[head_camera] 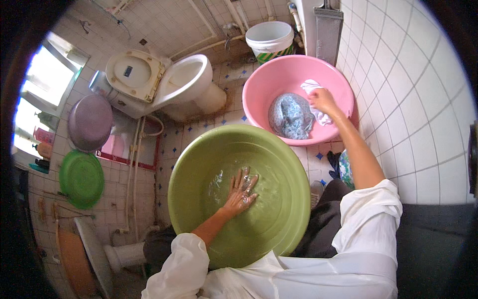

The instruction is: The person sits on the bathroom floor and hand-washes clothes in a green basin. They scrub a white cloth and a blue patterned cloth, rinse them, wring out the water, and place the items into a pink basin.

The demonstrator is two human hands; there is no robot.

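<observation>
Spread flat in the water of a large green plastic basin (295,187) is my left hand (241,192), fingers apart and holding nothing. My right hand (322,100) reaches into a pink plastic basin (257,86) and is closed on a white cloth (324,117), which hangs below the fingers and lies partly against the basin's inside. Beside that cloth, on the pink basin's bottom, rests a bunched wet blue patterned cloth (291,114).
A white bucket (269,37) with green stripes stands behind the pink basin. A toilet (186,78) is at the upper left. Purple (90,121) and green (81,179) basins are by the left wall. A tiled wall (414,93) rises at the right.
</observation>
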